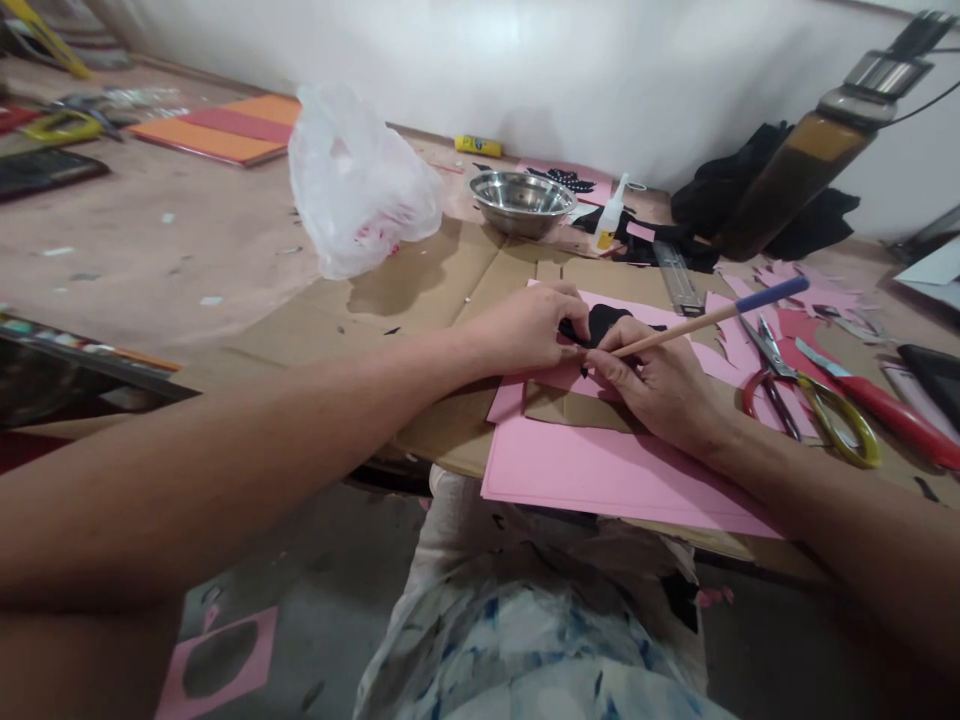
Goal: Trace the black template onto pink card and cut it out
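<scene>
Pink sheets (600,470) lie on cardboard at the table edge, with a black cut-out (604,322) on them between the two hands. Close work with the stick beside this piece seems to be in hand: the right hand (664,380) grips a blue-ended wooden stick (720,318), while the left hand (536,325) curls its fingers down by the cut-out; whether they pinch it, I cannot tell. The next move probably calls for a steady left hand and a controlled tip. Scissors (784,370) and a red-handled knife (892,405) crowd the right forearm; a steel bowl (517,208) and plastic bag (352,190) stand beyond the hands.
</scene>
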Demonstrator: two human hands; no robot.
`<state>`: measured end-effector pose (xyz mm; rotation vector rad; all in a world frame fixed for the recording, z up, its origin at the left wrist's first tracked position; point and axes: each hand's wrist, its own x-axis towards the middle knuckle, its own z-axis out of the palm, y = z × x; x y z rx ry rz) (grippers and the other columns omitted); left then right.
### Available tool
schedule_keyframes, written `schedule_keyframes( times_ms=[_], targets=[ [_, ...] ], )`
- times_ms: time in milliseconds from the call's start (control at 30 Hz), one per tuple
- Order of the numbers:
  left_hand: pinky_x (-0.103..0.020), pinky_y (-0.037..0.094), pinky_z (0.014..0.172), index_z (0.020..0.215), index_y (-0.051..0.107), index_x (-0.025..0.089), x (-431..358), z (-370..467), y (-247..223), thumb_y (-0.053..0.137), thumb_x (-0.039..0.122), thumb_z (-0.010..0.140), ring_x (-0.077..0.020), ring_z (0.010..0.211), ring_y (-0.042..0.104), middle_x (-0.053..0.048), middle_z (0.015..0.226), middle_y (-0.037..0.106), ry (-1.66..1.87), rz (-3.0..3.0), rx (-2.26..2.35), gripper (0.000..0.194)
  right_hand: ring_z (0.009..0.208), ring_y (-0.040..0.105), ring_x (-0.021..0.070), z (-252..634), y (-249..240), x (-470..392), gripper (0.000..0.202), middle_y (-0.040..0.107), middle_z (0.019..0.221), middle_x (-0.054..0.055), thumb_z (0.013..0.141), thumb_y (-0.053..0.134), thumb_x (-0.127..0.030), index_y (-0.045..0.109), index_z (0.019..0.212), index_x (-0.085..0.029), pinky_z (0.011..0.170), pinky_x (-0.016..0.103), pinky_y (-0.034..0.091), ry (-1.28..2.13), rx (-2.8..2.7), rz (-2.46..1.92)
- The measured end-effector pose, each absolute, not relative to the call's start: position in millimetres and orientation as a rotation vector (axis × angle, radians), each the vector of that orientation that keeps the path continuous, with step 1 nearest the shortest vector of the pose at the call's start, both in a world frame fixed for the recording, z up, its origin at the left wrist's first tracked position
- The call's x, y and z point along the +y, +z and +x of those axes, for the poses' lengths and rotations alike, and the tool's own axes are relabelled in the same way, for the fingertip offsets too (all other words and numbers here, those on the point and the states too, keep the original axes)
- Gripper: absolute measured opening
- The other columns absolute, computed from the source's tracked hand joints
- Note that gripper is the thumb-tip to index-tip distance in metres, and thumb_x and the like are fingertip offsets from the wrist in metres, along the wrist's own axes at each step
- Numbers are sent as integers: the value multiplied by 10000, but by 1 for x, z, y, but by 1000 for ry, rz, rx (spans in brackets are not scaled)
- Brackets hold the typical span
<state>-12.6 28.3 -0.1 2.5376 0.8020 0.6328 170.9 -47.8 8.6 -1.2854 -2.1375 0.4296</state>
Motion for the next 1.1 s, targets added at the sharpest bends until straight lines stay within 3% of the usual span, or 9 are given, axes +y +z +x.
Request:
schedule_keyframes(
  times_ms=[600,1100],
  targets=[
    [-294,472,757,821,709,178,32,-14,-4,642,231,826,-171,821,614,-55,940,656,657,2530,794,86,601,499,136,172,9,-49,240,576,654,-13,937,574,-346,519,747,-211,598,277,364,494,-2084,-1322],
    [-263,478,683,740,728,192,36,-10,-6,711,223,757,-144,749,613,-24,874,677,656,2422,845,40,579,517,136,170,9,-49,234,597,634,-9,950,556,-336,533,758,-206,580,279,362,480,-2110,-1348]
  ],
)
